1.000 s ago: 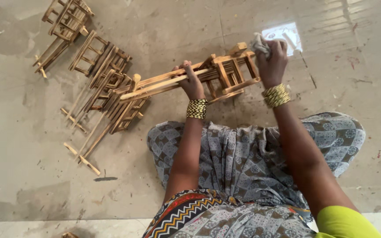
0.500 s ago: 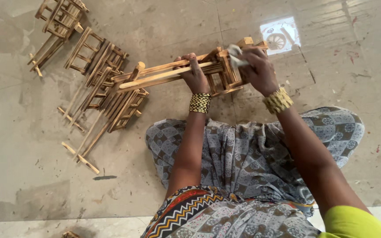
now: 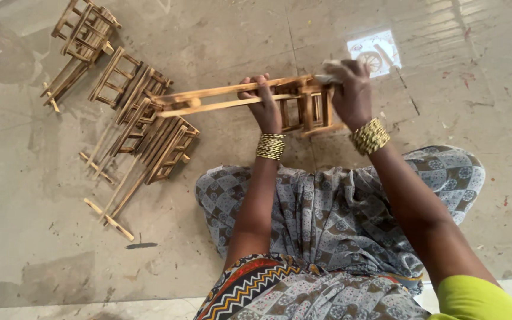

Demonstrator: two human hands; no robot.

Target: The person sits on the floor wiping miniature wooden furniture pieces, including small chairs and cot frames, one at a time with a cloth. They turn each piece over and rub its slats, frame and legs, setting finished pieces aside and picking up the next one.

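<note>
I hold a small wooden cart frame (image 3: 238, 98) with two long shafts level above the floor. My left hand (image 3: 263, 101) grips the shafts near the boxy slatted body (image 3: 306, 109). On the body's far right end my right hand (image 3: 351, 92) presses a pale cloth or piece of paper (image 3: 327, 76). Gold bangles ring both wrists. I sit on the floor with a patterned grey skirt (image 3: 339, 207) over my legs.
Several more wooden cart frames (image 3: 143, 124) lie in a pile on the floor at left, one (image 3: 84, 35) apart at the top left. A white printed sheet (image 3: 374, 52) lies on the floor beyond my right hand. The floor is glossy stone tile.
The cart frame has turned from tilted to nearly level and moved left. My right hand has slid with the cloth along the frame's body toward my left hand.
</note>
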